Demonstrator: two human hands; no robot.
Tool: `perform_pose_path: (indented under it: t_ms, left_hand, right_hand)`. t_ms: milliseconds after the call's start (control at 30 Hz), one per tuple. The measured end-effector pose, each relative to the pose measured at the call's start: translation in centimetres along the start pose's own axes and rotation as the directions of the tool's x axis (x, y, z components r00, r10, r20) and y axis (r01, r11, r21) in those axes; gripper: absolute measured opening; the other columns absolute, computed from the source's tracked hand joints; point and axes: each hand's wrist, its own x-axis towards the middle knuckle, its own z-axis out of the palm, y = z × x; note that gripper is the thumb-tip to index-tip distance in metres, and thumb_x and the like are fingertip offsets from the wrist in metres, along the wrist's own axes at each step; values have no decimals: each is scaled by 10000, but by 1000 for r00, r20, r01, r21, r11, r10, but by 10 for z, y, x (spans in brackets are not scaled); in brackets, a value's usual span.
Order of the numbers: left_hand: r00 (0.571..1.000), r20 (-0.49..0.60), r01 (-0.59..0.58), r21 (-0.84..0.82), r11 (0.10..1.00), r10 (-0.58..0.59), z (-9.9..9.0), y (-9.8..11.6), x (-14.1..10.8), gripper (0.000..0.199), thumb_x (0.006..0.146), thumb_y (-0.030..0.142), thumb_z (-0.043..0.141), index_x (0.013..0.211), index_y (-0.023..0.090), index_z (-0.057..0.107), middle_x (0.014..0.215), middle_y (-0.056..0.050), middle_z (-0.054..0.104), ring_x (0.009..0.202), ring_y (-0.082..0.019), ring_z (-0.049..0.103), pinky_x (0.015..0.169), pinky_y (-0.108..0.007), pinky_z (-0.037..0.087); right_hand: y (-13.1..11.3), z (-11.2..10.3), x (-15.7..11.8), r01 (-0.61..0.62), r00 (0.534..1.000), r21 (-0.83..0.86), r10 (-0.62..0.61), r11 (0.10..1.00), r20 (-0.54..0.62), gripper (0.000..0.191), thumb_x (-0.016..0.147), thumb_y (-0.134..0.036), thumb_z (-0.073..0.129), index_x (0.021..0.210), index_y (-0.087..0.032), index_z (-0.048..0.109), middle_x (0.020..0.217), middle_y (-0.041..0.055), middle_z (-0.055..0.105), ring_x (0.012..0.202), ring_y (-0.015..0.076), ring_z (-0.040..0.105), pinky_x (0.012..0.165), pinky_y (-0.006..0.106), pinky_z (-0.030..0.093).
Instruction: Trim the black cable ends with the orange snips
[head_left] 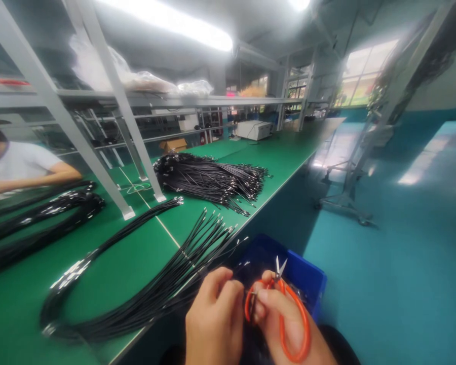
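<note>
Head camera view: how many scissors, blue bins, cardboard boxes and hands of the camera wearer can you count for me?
Scissors: 1
Blue bin: 1
Cardboard box: 1
Wearer's hands: 2 (left hand, right hand)
Total: 5

Right hand [275, 304], orange scissors [303, 324], black cables [167, 274]

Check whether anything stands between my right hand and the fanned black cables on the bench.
Your left hand does, between your right hand and the nearer stretch of the fanned black cables. Toward their loose tips, nothing visible seems to block the way.
</note>
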Motion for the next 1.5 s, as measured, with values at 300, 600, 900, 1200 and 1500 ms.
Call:
perform_pose_path:
  t_ms: [300, 600, 900, 1200, 1500]
  left_hand:
    - [913, 292, 395, -457, 797, -286, 16, 0, -13, 94, 809, 253, 586, 750, 183, 605, 675, -9, 638, 612, -155, 575, 584, -229, 449]
    - [782, 495, 621, -670, 406, -379, 6, 4, -3, 398, 677, 506, 744, 659, 142, 585, 556, 28, 549, 414, -42, 341, 384, -151, 243]
    - [756, 483, 642, -675, 362, -442, 4, 5, -1, 467, 637, 541, 768, 609, 153, 511, 494, 55, 488, 396, -34, 326, 375, -139, 227]
    - [782, 497, 622, -657, 427, -376, 4, 3, -3, 402, 697, 492, 735, 649, 149, 530, 545, 56, 475, 426, -43, 322, 376, -145, 235]
    - [777, 444, 606, -719, 340, -446, 0, 13, -4, 385, 651, 459, 789, 614, 142, 573, 515, 60, 500, 406, -29, 310, 408, -151, 265]
  right_hand:
    - [13, -7, -1, 109, 994, -68, -107, 992, 30, 299, 599, -293, 825, 866, -258, 696, 907, 74, 665, 832, 282, 604, 764, 402, 531]
    - [-7, 25, 4, -4, 998, 189, 15, 982, -56, 266, 652, -333, 796, 833, -226, 633, 746, -1, 646, 644, 147, 531, 622, 257, 454]
    - [5, 18, -5, 59, 993, -25, -61, 998, -105, 145, 731, -322, 707, 776, -249, 589, 660, -38, 592, 579, 120, 520, 548, 201, 436]
    - [0, 22, 2, 362, 922, -295, -387, 884, -27, 127, 705, -146, 648, 737, -269, 645, 665, -30, 644, 571, 153, 584, 556, 249, 465]
    - [7, 12, 5, 684, 670, -569, -702, 457, 241, 262, 755, -75, 614, 838, -322, 598, 676, -56, 663, 538, 151, 629, 533, 246, 464]
